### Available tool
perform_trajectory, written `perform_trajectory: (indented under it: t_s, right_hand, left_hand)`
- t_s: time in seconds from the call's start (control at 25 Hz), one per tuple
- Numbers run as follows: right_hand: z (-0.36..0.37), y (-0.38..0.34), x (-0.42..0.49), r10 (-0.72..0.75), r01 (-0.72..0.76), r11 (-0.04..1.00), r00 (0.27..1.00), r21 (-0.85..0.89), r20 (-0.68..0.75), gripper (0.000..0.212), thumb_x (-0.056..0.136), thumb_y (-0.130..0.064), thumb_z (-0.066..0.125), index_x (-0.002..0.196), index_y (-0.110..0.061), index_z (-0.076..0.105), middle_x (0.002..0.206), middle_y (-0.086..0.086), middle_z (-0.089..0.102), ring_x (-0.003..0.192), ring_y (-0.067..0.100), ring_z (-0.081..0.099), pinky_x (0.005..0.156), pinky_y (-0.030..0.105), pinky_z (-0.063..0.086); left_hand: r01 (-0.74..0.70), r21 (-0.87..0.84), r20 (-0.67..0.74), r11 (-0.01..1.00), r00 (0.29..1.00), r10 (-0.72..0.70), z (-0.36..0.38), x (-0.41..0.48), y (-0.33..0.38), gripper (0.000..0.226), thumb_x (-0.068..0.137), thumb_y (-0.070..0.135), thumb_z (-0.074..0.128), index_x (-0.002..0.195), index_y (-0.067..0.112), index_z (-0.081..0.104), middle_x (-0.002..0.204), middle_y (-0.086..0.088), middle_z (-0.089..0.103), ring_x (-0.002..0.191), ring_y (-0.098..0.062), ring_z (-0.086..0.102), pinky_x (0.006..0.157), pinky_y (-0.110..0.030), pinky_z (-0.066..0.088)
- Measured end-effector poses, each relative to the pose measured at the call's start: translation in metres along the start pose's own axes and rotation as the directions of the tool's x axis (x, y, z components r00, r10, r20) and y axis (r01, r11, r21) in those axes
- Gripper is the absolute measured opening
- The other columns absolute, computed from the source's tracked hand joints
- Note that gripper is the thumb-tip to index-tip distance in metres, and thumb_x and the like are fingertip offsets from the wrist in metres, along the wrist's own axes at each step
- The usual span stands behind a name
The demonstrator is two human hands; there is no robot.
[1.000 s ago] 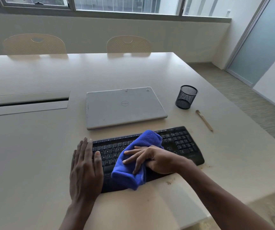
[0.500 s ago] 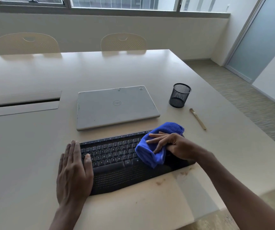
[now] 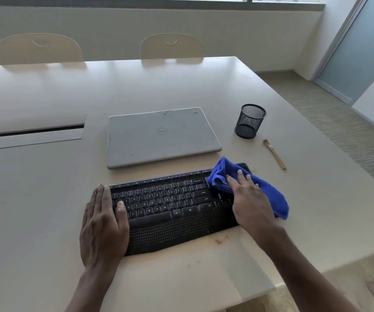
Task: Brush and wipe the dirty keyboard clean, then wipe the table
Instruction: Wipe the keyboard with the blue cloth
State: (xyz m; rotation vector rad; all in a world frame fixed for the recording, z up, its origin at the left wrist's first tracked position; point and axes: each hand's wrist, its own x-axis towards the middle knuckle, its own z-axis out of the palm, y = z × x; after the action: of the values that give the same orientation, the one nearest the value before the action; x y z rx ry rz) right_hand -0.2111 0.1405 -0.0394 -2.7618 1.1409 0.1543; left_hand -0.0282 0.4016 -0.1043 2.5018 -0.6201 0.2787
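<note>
Head view: right hand [image 3: 249,199], fingers straight, presses limp blue microfibre cloth [image 3: 274,199] onto stiff black keyboard [image 3: 170,199]; left hand [image 3: 103,224], flat, braces its likely-light end.

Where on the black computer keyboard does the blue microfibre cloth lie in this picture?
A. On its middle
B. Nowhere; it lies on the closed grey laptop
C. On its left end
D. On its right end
D: the blue microfibre cloth covers the right end of the black computer keyboard, pressed under the right hand, while the left hand rests flat on the left end.
</note>
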Motion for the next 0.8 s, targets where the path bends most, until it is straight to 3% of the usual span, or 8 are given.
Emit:
perform_trajectory:
  t_s: [0.16, 0.32, 0.44, 0.68, 0.8]
  right_hand:
    - [-0.003, -0.06, -0.01, 0.172, -0.158, 0.983, 0.973, -0.095, 0.156, 0.061, 0.106, -0.006, 0.031, 0.163, -0.005, 0.009, 0.165, 0.034, 0.012, 0.152, 0.049, 0.024, 0.12, 0.053, 0.035]
    - [0.005, -0.121, -0.014, 0.224, -0.232, 0.973, 0.941, 0.0, 0.255, 0.055, 0.108, -0.005, 0.023, 0.16, 0.006, 0.006, 0.159, 0.045, 0.01, 0.145, 0.063, 0.022, 0.112, 0.063, 0.041]
    - [0.01, -0.163, -0.024, 0.226, -0.257, 0.961, 0.943, 0.102, 0.245, 0.054, 0.107, -0.002, 0.021, 0.157, 0.012, 0.005, 0.153, 0.052, 0.012, 0.142, 0.067, 0.024, 0.108, 0.066, 0.044]
    - [0.012, -0.219, -0.049, -0.015, 0.021, 1.0, 0.962, -0.019, 0.273, 0.054, 0.107, -0.006, 0.025, 0.153, 0.019, 0.008, 0.149, 0.053, 0.024, 0.141, 0.066, 0.027, 0.107, 0.07, 0.04]
    - [-0.009, -0.224, -0.061, -0.208, 0.198, 0.978, 0.949, 0.065, 0.237, 0.056, 0.106, -0.01, 0.035, 0.156, 0.009, 0.02, 0.152, 0.038, 0.039, 0.142, 0.051, 0.04, 0.109, 0.055, 0.043]
  left_hand:
    - [-0.002, 0.003, 0.016, 1.0, 1.0, 0.002, 0.0, -0.001, 0.0, 0.067, 0.104, 0.04, 0.029, 0.158, 0.003, 0.041, 0.164, -0.015, 0.041, 0.155, -0.026, 0.034, 0.127, -0.044, 0.027]
    - [-0.008, 0.008, 0.017, 1.0, 1.0, 0.007, 0.002, -0.001, 0.0, 0.067, 0.103, 0.04, 0.029, 0.157, 0.002, 0.041, 0.163, -0.016, 0.042, 0.155, -0.027, 0.035, 0.127, -0.044, 0.028]
    - [-0.008, 0.007, 0.019, 1.0, 1.0, 0.008, 0.003, 0.0, -0.002, 0.067, 0.103, 0.04, 0.028, 0.157, 0.002, 0.042, 0.163, -0.016, 0.042, 0.155, -0.026, 0.035, 0.128, -0.044, 0.027]
    - [0.031, -0.086, 0.043, 0.996, 0.999, -0.028, 0.0, 0.001, -0.004, 0.071, 0.101, 0.042, 0.023, 0.159, 0.006, 0.039, 0.167, -0.01, 0.037, 0.158, -0.021, 0.029, 0.128, -0.041, 0.024]
    - [0.046, -0.154, 0.06, 0.987, 0.998, -0.037, -0.003, 0.0, -0.008, 0.061, 0.108, 0.037, 0.035, 0.161, 0.009, 0.036, 0.169, -0.006, 0.034, 0.158, -0.018, 0.027, 0.126, -0.047, 0.03]
